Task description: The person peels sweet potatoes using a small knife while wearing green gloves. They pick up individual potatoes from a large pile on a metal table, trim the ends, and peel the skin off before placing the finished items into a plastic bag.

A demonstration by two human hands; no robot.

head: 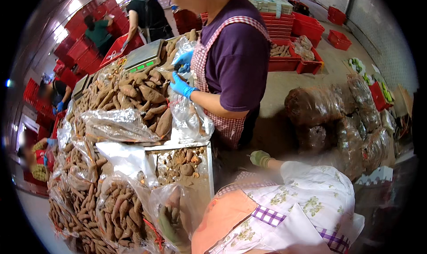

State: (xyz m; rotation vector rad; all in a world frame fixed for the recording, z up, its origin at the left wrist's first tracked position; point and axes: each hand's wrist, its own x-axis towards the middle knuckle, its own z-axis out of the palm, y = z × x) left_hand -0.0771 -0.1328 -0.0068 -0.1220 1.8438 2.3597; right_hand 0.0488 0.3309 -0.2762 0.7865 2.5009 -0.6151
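My left hand, in a green glove, is at the bottom centre, seen through a clear plastic bag. A reddish sweet potato lies at its fingertips; whether the hand grips it is unclear. My right hand, in a green glove, is out over the floor side with curled fingers; a small thin thing shows at its tip, too small to name. Left of my left hand is an open-looking plastic bag full of sweet potatoes. Above it, a metal-edged tray holds soil and potato pieces.
A co-worker in blue gloves stands close at the table, by a heaped pile of sweet potatoes and a scale. Filled plastic sacks lie on the floor at right. Red crates stand behind; other people work at upper left.
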